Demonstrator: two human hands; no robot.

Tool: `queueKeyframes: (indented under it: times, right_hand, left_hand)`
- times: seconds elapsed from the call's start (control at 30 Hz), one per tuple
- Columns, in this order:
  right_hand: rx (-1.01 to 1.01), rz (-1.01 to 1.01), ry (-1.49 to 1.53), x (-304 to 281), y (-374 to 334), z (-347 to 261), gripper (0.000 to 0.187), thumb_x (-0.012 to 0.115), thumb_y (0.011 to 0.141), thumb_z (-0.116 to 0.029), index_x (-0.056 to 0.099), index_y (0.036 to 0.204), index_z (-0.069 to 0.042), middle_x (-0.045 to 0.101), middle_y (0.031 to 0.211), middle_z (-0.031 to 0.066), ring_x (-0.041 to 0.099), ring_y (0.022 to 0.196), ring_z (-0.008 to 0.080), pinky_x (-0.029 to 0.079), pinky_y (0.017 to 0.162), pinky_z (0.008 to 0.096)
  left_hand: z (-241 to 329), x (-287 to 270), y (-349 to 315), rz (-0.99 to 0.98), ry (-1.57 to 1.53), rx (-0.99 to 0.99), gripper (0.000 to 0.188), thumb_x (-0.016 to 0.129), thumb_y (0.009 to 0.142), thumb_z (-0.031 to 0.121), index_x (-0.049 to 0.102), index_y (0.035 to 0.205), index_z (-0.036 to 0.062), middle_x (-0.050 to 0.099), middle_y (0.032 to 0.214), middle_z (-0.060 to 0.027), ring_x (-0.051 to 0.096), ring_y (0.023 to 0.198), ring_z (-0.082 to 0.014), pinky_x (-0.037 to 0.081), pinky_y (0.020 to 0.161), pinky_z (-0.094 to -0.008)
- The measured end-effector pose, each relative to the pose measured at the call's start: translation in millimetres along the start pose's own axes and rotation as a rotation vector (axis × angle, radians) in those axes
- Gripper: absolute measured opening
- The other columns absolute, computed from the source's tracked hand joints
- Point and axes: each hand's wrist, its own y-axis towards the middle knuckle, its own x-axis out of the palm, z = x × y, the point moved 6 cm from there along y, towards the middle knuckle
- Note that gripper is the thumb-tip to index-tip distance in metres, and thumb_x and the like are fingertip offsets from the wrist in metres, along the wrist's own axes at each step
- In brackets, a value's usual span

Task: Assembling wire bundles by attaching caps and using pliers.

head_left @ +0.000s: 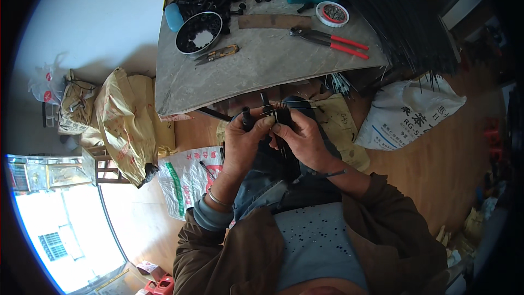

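Note:
My left hand (244, 137) is closed round a short black tube (247, 118) and pinches at a cluster of thin black parts. My right hand (305, 141) is closed on a bundle of thin black rods (284, 113), its thumb meeting my left thumb. Fine pale wires (299, 101) stick out past the bundle to the right. Both hands meet above my lap, just off the table's near edge. Between the fingers, the exact join of the parts is hidden.
On the grey table (262, 65) lie red-handled pincers (333, 41), thread snips (218, 53), a bowl of black parts (200, 33), a flat wooden strip (274, 21), a round tin of small metal bits (332, 14) and long black rods (398, 16). Sacks (409, 114) stand around on the floor.

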Motion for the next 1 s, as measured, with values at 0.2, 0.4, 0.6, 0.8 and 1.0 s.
queueKeyframes:
  times: [0.2,0.4,0.6,0.8,1.0]
  right_hand:
    - [-0.023,0.009,-0.01,0.5,-0.1,-1.9,0.031,0.056,0.095,-0.009,0.05,0.124,0.0,0.061,0.086,0.0039,0.059,0.07,0.0085,0.049,0.062,0.0214]
    - [-0.016,0.034,-0.064,2.2,-0.2,-3.6,0.029,0.056,0.094,-0.009,0.051,0.122,0.0,0.062,0.086,0.0031,0.059,0.07,0.0082,0.048,0.061,0.0207]
    - [-0.151,0.012,-0.658,-8.9,5.5,-11.2,0.013,0.061,0.091,-0.01,0.063,0.099,0.0,0.065,0.078,0.0023,0.058,0.069,0.0071,0.047,0.061,0.0239]
    - [-0.01,-0.1,-0.363,-8.4,10.9,-0.3,0.015,0.063,0.091,-0.017,0.066,0.093,-0.002,0.066,0.079,-0.0005,0.057,0.072,0.0059,0.046,0.063,0.0235]
    - [0.156,-0.166,-0.004,-11.8,13.2,18.9,0.019,0.064,0.091,-0.019,0.068,0.094,-0.001,0.067,0.084,0.0,0.059,0.08,0.0068,0.046,0.074,0.0233]
  left_hand:
    - [6.3,0.2,3.7,0.067,-0.003,0.026,0.023,0.066,0.086,0.006,0.064,0.107,-0.0012,0.066,0.08,-0.0045,0.058,0.066,-0.0092,0.048,0.061,-0.0236]
    - [1.3,-3.4,4.9,0.037,-0.058,0.018,0.021,0.066,0.085,0.006,0.064,0.105,-0.0012,0.066,0.082,-0.0056,0.059,0.068,-0.0115,0.048,0.062,-0.0252]
    - [-4.3,-6.1,6.1,0.098,-0.133,0.021,0.021,0.067,0.084,0.006,0.064,0.104,0.0001,0.065,0.081,-0.005,0.059,0.068,-0.0116,0.049,0.063,-0.0258]
    - [-5.3,-6.4,4.8,0.065,-0.234,0.03,0.025,0.066,0.085,0.005,0.062,0.109,0.0001,0.065,0.084,-0.0061,0.058,0.066,-0.0113,0.049,0.061,-0.0264]
    - [-8.0,-5.5,5.0,-0.019,-0.291,0.043,0.026,0.065,0.086,0.006,0.061,0.111,-0.0007,0.064,0.086,-0.007,0.058,0.066,-0.0125,0.05,0.06,-0.0271]
